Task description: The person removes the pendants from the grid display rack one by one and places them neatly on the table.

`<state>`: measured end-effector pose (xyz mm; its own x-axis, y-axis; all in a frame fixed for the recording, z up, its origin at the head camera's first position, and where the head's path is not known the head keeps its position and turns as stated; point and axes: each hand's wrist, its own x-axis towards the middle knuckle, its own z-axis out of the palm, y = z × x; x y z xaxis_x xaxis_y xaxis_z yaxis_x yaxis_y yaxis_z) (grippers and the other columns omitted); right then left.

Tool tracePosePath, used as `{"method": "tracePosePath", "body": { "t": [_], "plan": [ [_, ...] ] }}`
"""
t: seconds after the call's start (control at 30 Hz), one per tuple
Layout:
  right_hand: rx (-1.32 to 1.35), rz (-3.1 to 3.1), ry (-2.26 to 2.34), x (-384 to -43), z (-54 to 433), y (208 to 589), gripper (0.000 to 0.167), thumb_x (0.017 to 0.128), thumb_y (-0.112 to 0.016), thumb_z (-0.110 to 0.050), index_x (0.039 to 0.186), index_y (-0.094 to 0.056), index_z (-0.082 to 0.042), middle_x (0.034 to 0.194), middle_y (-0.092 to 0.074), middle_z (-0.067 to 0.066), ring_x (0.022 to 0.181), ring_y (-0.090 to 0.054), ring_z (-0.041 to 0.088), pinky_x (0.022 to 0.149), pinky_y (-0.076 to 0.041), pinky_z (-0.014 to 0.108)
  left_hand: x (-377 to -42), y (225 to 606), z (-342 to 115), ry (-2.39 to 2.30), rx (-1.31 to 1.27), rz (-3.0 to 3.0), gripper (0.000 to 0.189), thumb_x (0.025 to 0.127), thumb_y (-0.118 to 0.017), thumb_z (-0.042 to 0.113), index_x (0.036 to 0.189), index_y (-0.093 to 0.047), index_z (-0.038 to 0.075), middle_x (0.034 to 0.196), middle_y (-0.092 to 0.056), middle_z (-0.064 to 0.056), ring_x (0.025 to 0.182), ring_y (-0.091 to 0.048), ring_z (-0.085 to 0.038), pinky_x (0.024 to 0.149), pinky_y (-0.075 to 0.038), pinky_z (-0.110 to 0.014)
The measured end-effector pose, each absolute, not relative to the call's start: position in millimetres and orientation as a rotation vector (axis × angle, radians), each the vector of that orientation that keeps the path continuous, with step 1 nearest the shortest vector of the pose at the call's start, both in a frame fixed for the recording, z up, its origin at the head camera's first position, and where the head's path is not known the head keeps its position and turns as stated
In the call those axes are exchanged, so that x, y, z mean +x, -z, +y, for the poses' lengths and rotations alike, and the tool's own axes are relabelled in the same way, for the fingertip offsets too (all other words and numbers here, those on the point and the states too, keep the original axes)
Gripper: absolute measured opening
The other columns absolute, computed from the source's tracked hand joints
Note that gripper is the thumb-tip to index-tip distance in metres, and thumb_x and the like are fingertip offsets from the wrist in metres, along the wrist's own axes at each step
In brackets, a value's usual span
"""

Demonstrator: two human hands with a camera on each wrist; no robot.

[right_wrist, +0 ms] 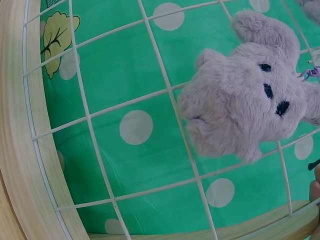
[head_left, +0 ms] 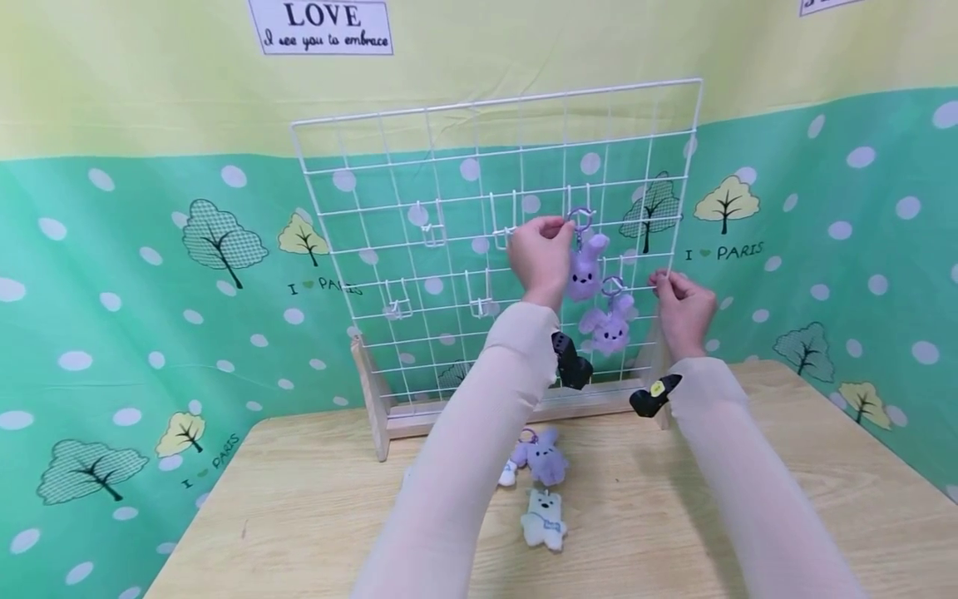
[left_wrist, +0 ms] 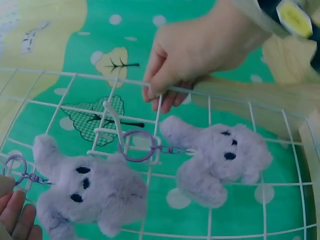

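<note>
My left hand point(head_left: 540, 259) pinches the purple ring of a lilac plush rabbit keychain point(head_left: 584, 273) at an upper hook on the white wire grid rack point(head_left: 497, 103). Whether the ring sits on the hook is hard to tell. Just below, a second lilac rabbit keychain point(head_left: 608, 330) hangs by its ring from another hook; the left wrist view shows this rabbit point(left_wrist: 220, 155) too. My right hand point(head_left: 684, 314) grips the grid's right edge between thumb and fingers, as the left wrist view also shows. At the right wrist view's edge, only a bit of fingers point(right_wrist: 315, 190) appears.
On the wooden table point(head_left: 299, 499) lie another lilac rabbit keychain point(head_left: 546, 460) and a white bear keychain point(head_left: 544, 522), with more partly behind my left arm. Several white hooks, including one at the lower left point(head_left: 397, 308), are on the grid. Wooden feet point(head_left: 370, 399) support the rack.
</note>
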<state>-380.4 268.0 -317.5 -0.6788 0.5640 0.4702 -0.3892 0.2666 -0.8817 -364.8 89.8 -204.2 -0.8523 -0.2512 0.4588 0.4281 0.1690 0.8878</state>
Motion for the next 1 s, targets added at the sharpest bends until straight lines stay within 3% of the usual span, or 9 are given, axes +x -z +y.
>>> {"method": "tracePosePath", "body": {
  "t": [0.43,1.0],
  "plan": [
    [-0.165,-1.765,-1.527,-380.1,265.9,316.1,0.029,0.094,-0.057,-0.024,0.116,-0.065,-0.006,0.115,-0.066,0.01,0.098,-0.065,0.009,0.086,-0.049,0.017,-365.3,196.9,85.4,1.561,-0.229,-2.002,0.009,0.086,-0.068,0.011,0.092,-0.074,0.007,0.083,-0.07,-0.001,0.071,-0.061,-0.007,0.062,-0.048,-0.014],
    [-0.166,-1.736,-1.59,-381.1,267.5,317.1,0.028,0.094,-0.058,-0.02,0.117,-0.064,-0.005,0.115,-0.066,0.011,0.097,-0.065,0.008,0.085,-0.049,0.016,-348.2,189.6,73.5,1.76,-0.415,-1.907,0.008,0.085,-0.07,0.016,0.09,-0.072,0.01,0.08,-0.067,0.003,0.072,-0.06,-0.005,0.06,-0.048,-0.015]
  ]
}}
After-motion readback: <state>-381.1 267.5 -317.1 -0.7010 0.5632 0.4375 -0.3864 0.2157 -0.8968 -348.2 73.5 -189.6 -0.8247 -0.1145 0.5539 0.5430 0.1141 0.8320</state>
